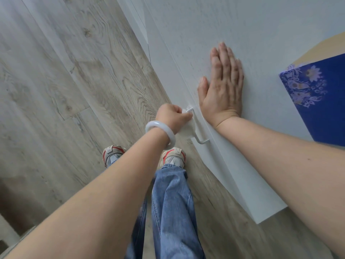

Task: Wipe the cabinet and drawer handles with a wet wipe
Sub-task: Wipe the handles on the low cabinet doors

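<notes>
Above grey wood-plank floor (65, 75), right hand (222, 86) lies flat-fingered on white cabinet (261, 34); left hand (172, 116) grips wipe (186, 128) around handle (198, 131).

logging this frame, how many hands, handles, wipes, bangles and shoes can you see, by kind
hands: 2, left hand and right hand
handles: 1, handle
wipes: 1, wipe
bangles: 1, bangle
shoes: 2, left shoe and right shoe
total: 7
</notes>
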Tool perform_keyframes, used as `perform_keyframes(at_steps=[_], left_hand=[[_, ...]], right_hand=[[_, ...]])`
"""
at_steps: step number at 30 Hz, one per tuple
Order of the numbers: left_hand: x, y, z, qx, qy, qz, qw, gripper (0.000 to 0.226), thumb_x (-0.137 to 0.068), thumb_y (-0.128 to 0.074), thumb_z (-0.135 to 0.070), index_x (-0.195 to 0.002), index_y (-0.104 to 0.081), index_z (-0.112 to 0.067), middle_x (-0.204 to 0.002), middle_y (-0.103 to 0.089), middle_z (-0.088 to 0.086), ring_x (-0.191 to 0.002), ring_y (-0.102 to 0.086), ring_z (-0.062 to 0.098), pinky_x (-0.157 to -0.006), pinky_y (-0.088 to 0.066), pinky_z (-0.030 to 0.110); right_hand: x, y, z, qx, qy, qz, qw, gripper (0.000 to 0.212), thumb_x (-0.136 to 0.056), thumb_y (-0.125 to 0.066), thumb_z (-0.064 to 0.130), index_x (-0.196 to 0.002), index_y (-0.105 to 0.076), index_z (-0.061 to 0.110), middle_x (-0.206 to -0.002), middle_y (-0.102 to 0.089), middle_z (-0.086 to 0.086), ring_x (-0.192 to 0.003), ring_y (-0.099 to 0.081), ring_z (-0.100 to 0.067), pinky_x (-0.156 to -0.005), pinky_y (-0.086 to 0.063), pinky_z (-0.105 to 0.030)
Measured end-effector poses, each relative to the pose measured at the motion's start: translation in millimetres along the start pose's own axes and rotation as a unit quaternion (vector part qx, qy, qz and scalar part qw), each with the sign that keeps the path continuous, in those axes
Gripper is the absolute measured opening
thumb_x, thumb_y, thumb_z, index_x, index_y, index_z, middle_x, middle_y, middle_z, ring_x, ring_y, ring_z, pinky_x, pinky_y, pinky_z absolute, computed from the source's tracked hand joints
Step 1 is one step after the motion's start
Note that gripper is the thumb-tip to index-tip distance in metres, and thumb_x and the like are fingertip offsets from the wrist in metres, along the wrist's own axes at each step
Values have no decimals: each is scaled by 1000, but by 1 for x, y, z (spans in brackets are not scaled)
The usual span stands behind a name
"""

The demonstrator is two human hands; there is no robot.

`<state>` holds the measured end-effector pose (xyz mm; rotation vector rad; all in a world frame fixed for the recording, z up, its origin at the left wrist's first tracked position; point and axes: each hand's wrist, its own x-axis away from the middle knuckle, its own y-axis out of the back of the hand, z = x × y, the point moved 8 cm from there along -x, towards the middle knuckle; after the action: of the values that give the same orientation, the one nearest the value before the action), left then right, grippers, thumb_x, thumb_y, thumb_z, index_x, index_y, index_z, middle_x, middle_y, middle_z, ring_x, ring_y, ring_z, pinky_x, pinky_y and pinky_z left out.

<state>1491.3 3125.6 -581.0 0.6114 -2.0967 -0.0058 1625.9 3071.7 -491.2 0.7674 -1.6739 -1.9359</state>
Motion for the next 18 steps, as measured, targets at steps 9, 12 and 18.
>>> perform_keyframes(at_steps=[9, 12, 18], left_hand=[[37, -60, 49, 78, 83, 80, 990, 15, -82, -69, -23, -76, -63, -10, -69, -55, 4, -65, -52, 15, -61, -44, 27], [22, -41, 39, 104, 73, 43, 991, 25, -80, -73, -21, -72, -64, 1, -66, -60, 4, -61, -56, 15, -65, -54, 33], [43, -64, 60, 127, 125, 59, 982, 37, -70, -69, -37, -81, -67, -2, -72, -60, 4, -69, -55, 18, -66, -45, 34]], right_hand=[[1, -1, -2, -4, 1, -2, 1000, 65, -88, -42, 31, -147, -33, 7, -156, -27, -12, -145, -24, -25, -119, -16, -44], [0, -1, -1, 1, 2, -2, 1000, 65, -88, -42, 32, -148, -33, 7, -156, -27, -12, -145, -25, -25, -119, -17, -43], [0, 0, -2, 1, 2, -3, 1000, 65, -88, -42, 31, -148, -32, 6, -156, -27, -13, -145, -24, -26, -119, -17, -43]])
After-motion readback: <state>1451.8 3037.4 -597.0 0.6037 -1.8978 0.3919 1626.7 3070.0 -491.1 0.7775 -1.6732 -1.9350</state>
